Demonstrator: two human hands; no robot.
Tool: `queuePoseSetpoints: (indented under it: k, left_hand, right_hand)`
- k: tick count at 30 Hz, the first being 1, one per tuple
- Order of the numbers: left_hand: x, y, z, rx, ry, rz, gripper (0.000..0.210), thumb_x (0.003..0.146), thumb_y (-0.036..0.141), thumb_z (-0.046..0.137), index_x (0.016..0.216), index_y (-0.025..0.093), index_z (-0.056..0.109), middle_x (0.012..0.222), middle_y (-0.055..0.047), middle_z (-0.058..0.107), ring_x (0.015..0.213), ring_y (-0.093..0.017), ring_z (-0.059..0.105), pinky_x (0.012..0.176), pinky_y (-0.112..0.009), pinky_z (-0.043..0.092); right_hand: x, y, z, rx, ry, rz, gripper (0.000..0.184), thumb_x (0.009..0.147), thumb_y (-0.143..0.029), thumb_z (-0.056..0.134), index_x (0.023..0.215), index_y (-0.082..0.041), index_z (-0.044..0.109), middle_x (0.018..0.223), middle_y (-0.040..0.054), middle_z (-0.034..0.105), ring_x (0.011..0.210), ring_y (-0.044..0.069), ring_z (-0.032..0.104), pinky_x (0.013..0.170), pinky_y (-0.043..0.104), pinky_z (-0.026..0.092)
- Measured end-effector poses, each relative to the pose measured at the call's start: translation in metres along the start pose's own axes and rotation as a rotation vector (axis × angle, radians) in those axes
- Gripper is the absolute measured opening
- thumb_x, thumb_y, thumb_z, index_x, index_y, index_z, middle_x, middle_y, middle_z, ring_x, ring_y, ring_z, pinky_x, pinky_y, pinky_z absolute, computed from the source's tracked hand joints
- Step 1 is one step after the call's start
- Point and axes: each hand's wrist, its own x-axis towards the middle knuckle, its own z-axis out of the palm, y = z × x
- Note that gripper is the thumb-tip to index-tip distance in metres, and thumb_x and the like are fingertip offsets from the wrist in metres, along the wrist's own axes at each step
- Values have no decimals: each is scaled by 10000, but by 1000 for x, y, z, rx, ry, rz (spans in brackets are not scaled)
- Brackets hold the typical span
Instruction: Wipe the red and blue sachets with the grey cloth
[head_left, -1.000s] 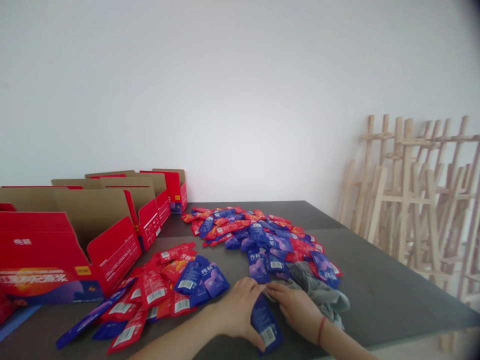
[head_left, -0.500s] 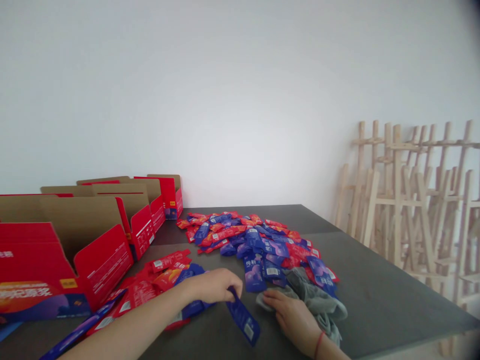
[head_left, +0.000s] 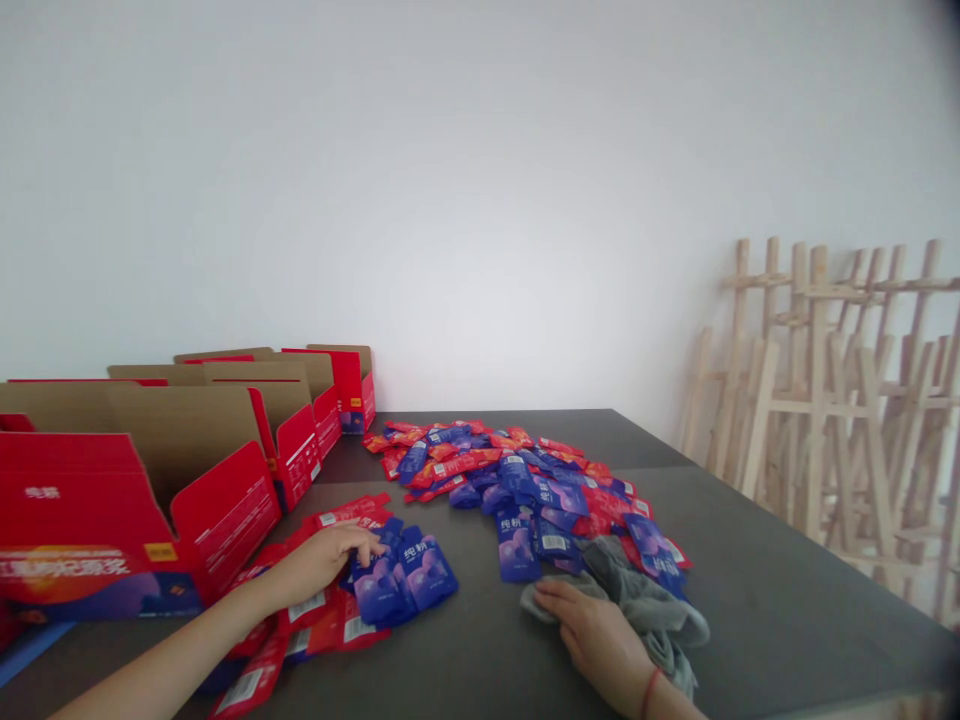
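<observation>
My left hand [head_left: 335,558] is over the near-left pile, its curled fingers closed on the upper end of a blue sachet [head_left: 377,590]. Another blue sachet [head_left: 427,572] lies beside that one, partly overlapping. Red sachets [head_left: 330,630] spread out under and around the hand. On the right, my right hand [head_left: 600,632] presses down on a crumpled grey cloth [head_left: 645,600], with its fingers closed on the cloth's left end. A blue sachet [head_left: 517,545] lies just beyond the right fingertips, at the near edge of the larger mixed heap [head_left: 480,470].
Open red cartons [head_left: 225,520] with brown insides stand in a row along the left. The dark tabletop [head_left: 750,580] runs to a right edge, and wooden easels [head_left: 814,400] lean beyond it. A white wall [head_left: 487,200] rises behind the table.
My left hand has moved left with the blue sachet, from the middle of the table onto the near-left pile. My right hand stays on the cloth. The view has shifted slightly.
</observation>
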Motion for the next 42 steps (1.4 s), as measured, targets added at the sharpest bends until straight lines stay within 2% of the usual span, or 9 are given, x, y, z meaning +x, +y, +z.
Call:
queuePoseSetpoints:
  k: [4, 7, 10, 14, 16, 29, 33, 39, 42]
  left_hand:
    - [25, 22, -9, 149, -42, -37, 220, 776, 126, 433, 625, 211, 569, 817, -10, 737, 843, -203, 690, 810, -288, 486]
    - [54, 50, 4, 260, 2, -49, 196, 774, 143, 488, 600, 204, 555, 709, -49, 691, 795, -257, 675, 887, -394, 464]
    - [84, 88, 41, 322, 27, -13, 95, 810, 214, 554, 802, 188, 646, 914, -120, 709, 955, -329, 657, 963, -473, 432]
    - [113, 136, 102, 313, 3, 53, 591, 792, 447, 695, 1285, 147, 570, 1430, -201, 510, 1315, -378, 469, 1099, -481, 353]
    - [120, 149, 123, 300, -21, 67, 724, 818, 490, 684, 1398, 108, 482, 1525, -223, 385, 1393, -376, 378, 1128, -488, 327]
    - [60, 160, 150, 176, -1, 108, 622, 873, 433, 664, 1421, 196, 493, 1483, -115, 486, 1356, -309, 446, 1152, -473, 328]
    - [59, 170, 150, 86, -40, 37, 835, 777, 463, 767, 1474, 172, 409, 1525, -143, 420, 1392, -342, 389, 1167, -533, 289]
    - [65, 161, 149, 71, -62, -11, 1014, 683, 423, 855, 1508, 136, 340, 1561, -169, 346, 1447, -326, 295, 1202, -524, 213]
    - [66, 160, 149, 81, -84, -13, 1074, 673, 458, 862, 1518, 96, 307, 1562, -183, 334, 1459, -319, 268, 1213, -520, 172]
  right_hand:
    - [0, -3, -3, -26, -5, 0, 616, 763, -79, 424, 1325, -230, 626, 1424, 28, 566, 1226, 211, 592, 1042, 334, 450]
    - [0, -5, -5, -37, -6, -2, 611, 771, -80, 416, 1329, -222, 623, 1421, 31, 569, 1221, 211, 597, 1034, 329, 459]
    - [0, -6, -6, -31, 1, -9, 610, 767, -78, 420, 1326, -214, 624, 1419, 39, 571, 1217, 214, 600, 1036, 332, 459]
    - [-2, -4, -3, 8, 33, -38, 591, 761, -71, 425, 1287, -214, 652, 1382, 45, 602, 1200, 206, 611, 1044, 320, 451]
    - [-3, -2, -1, 42, 68, -48, 571, 760, -67, 422, 1252, -212, 672, 1341, 52, 631, 1186, 201, 620, 1040, 311, 454]
    - [-2, 17, 14, 304, 459, 16, 417, 897, -139, 350, 1141, -181, 686, 1187, 101, 693, 1137, 224, 637, 1026, 383, 486]
    - [-2, 14, 10, 290, 391, -36, 422, 914, -145, 354, 1201, -192, 660, 1230, 104, 675, 1164, 226, 623, 1040, 393, 471]
    - [-11, -2, -5, 139, 24, -332, 499, 814, -76, 436, 1204, -265, 683, 1318, 39, 634, 1108, 196, 649, 975, 310, 494]
    - [-6, -7, -4, 14, -56, -325, 581, 774, -63, 449, 1278, -273, 647, 1386, 32, 596, 1150, 217, 634, 991, 324, 487]
